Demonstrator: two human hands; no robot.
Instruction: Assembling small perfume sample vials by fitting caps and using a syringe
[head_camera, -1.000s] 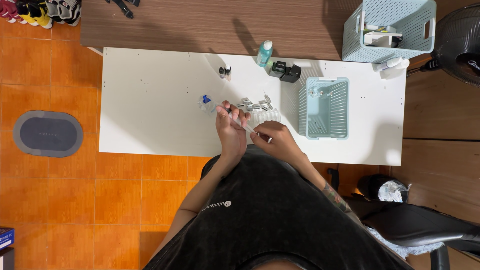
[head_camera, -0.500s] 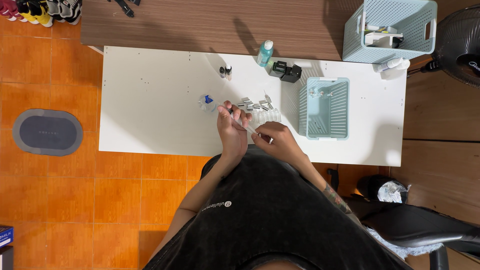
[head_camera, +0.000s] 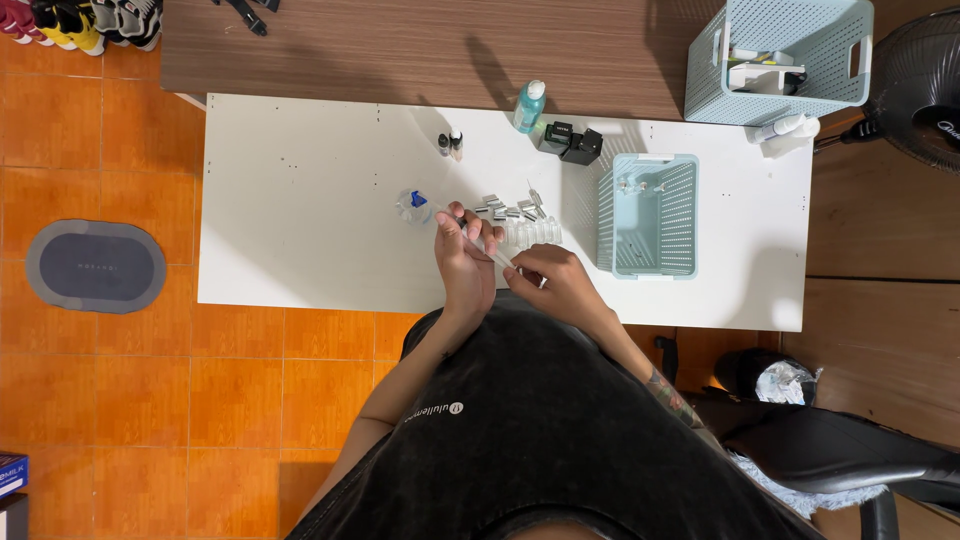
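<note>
My left hand (head_camera: 465, 262) and my right hand (head_camera: 552, 287) meet over the near edge of the white table (head_camera: 300, 200). Both grip one thin clear tube-like tool, perhaps a pipette or syringe (head_camera: 487, 250), which slants up to the left. Its tip points toward a small clear container with a blue cap (head_camera: 414, 204). Just beyond my hands lie several small silver-capped vials (head_camera: 510, 210) and a row of clear ones (head_camera: 530, 234). What my left fingers pinch at the tool's tip is too small to tell.
A pale blue slotted basket (head_camera: 648, 215) stands right of the vials. Two small dark-capped bottles (head_camera: 449, 145), a teal bottle (head_camera: 529, 106) and black boxes (head_camera: 570, 142) line the far edge. A larger blue crate (head_camera: 775, 60) sits on the brown desk; a fan (head_camera: 915, 85) is at the right.
</note>
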